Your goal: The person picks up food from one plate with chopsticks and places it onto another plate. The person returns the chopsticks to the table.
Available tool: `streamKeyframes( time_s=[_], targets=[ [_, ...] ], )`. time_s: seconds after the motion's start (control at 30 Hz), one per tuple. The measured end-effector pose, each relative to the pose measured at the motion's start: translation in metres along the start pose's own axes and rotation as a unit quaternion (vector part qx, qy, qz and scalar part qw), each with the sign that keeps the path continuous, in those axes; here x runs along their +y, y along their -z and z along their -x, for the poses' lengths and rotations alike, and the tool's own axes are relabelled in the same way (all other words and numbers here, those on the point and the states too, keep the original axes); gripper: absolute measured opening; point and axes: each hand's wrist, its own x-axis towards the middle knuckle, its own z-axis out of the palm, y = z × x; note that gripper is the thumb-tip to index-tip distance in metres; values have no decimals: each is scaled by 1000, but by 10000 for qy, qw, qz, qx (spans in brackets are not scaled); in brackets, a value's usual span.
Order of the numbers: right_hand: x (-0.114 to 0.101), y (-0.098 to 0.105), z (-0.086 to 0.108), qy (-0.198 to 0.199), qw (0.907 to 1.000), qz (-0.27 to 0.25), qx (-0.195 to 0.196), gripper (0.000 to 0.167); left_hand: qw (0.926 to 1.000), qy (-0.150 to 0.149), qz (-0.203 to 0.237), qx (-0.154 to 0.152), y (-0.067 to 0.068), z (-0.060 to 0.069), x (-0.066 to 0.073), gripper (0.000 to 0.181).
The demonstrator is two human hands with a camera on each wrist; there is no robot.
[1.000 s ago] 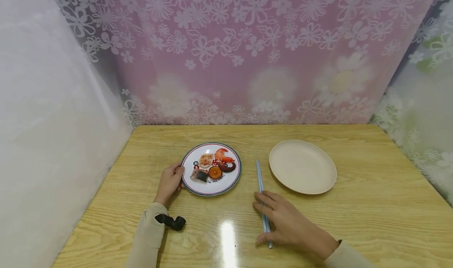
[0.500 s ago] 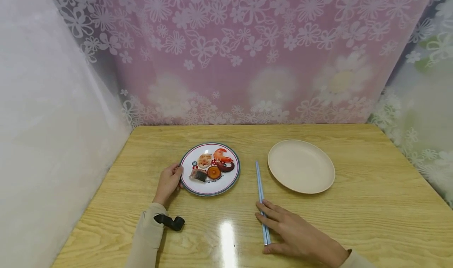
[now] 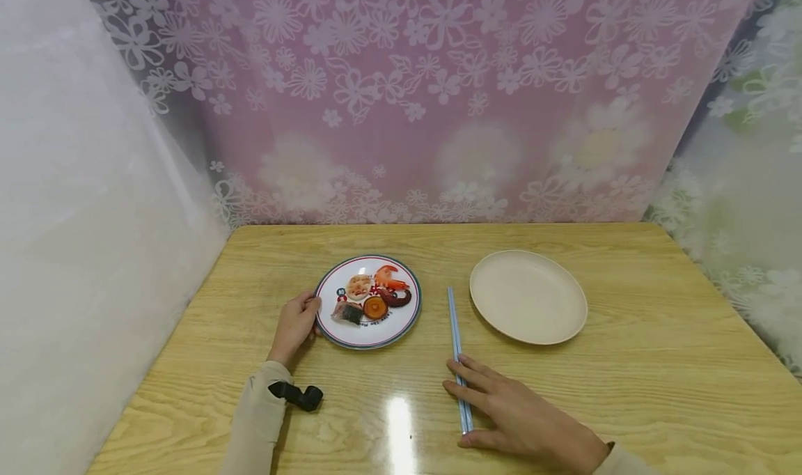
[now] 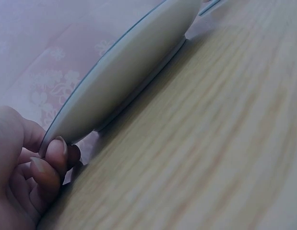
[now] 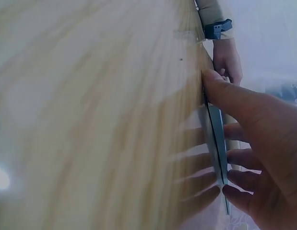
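My left hand [image 3: 293, 325] pinches the left rim of a white plate [image 3: 403, 325] with a blue-green edge. In the left wrist view, its thumb is above and curled fingers are under the rim. On the plate lie a shrimp-like piece [image 3: 390, 278], a dark red curled tentacle-like piece [image 3: 397, 299], a round brown piece [image 3: 375, 308], a pale round piece [image 3: 359, 287] and a dark grey-pink piece [image 3: 349, 313]. A pair of light blue chopsticks [image 3: 452, 322] lies on the table. Spread fingers of my right hand [image 3: 516, 416] touch them, the thumb beside their near end.
A beige plate [image 3: 529, 297] stands right of the chopsticks, with nothing on it. Everything is on a wood-grain table [image 3: 351, 419]. A flowered pink curtain [image 3: 401, 134] hangs behind its far edge. A black strap mount [image 3: 297, 395] sits on the left wrist.
My right hand has shifted slightly toward the near end of the chopsticks, whose near end has turned a little left. The left hand still holds the plate rim. The view has shifted slightly.
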Motion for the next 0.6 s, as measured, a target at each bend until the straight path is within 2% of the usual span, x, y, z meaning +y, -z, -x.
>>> streamKeyframes(
  time_s=[0.23,0.33,0.47,0.5,0.53,0.6],
  targets=[
    [-1,-1,-5,-112,9997,-117,-201,73,10000,-3,-5,-56,-1,-2,-1,37],
    [-1,0,-4,-231,9993,-266,-150,76,10000,-9,13,-66,-2,-2,0,36],
    [6,8,0,-466,9974,-302,453,74,9998,-44,-58,-165,0,0,1,38],
    [10,12,3,-575,9956,-293,677,71,9994,-75,-216,-240,1,2,2,39],
    [15,16,5,-702,9931,-236,905,68,9981,-273,-469,-278,1,3,3,41],
    [27,27,9,-955,9861,-178,1347,60,9921,-454,-1122,-337,3,8,9,44]
  ],
)
